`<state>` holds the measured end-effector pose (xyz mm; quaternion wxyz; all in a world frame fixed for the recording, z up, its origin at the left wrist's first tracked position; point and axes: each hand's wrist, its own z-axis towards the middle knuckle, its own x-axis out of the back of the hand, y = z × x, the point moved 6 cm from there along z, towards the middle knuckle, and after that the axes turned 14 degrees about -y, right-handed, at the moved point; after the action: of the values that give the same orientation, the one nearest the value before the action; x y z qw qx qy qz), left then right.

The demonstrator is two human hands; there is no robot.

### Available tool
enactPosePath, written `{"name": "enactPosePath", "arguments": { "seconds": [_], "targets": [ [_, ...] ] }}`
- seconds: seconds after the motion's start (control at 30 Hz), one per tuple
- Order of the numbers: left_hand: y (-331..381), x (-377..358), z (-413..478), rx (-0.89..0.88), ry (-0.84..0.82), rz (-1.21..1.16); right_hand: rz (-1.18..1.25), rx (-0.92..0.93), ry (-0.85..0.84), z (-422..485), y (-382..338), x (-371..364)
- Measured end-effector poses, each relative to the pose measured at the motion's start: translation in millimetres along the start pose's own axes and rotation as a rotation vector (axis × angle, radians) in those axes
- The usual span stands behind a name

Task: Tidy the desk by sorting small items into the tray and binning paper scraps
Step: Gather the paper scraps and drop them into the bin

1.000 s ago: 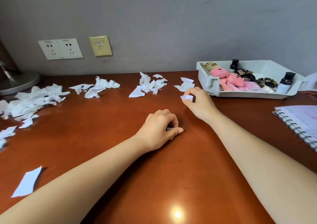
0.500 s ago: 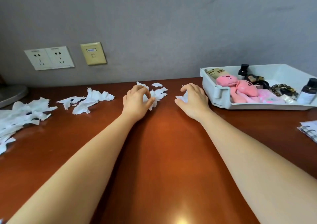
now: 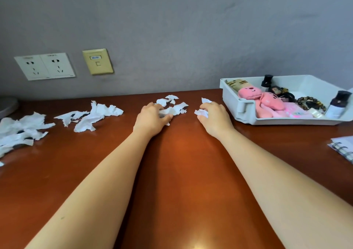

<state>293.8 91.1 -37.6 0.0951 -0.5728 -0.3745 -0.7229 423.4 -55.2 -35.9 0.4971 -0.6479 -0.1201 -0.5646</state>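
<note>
My left hand (image 3: 152, 118) grips white paper scraps (image 3: 172, 106) from a small heap at the back middle of the brown desk (image 3: 177, 172). My right hand (image 3: 214, 118) curls round other torn scraps (image 3: 202, 112) just right of that heap. A white tray (image 3: 246, 103) at the back right holds pink plush toys (image 3: 261, 98), two dark bottles, a bead bracelet and other small items. More torn paper lies in a pile (image 3: 89, 116) to the left and a larger pile (image 3: 21, 130) at the far left edge.
A spiral notebook (image 3: 343, 148) sticks in from the right edge. Wall sockets (image 3: 44, 66) and a yellow plate (image 3: 97, 61) sit on the grey wall behind the desk. A round grey base (image 3: 6, 105) shows at the far left.
Both hands reached from the desk's middle to the scraps at the back. Since half a second ago they have closed further on the paper there; the view has barely shifted.
</note>
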Motion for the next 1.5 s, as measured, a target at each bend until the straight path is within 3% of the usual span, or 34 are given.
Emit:
{"name": "enactPosePath", "arguments": {
  "seconds": [0.5, 0.8, 1.0, 1.2, 1.5],
  "targets": [
    [6.7, 10.8, -49.7, -0.166, 0.009, -0.25, 0.211, 0.074, -0.083, -41.8, -9.9, 9.6],
    [15.5, 14.3, -115.1, -0.08, 0.039, -0.407, 0.523, -0.02, -0.022, -99.1, -14.3, 16.7],
    [46.7, 38.1, -159.5, -0.12, 0.035, -0.42, 0.491, -0.021, -0.104, -130.7, -23.7, 46.1],
    [98.0, 53.6, -193.3, -0.18, -0.107, -0.315, 0.453, 0.053, -0.145, -167.2, -32.3, 96.2],
    [195.5, 30.1, -249.2, -0.388, -0.282, -0.285, 0.575, -0.005, -0.021, -255.5, 20.3, 139.7]
  ]
}}
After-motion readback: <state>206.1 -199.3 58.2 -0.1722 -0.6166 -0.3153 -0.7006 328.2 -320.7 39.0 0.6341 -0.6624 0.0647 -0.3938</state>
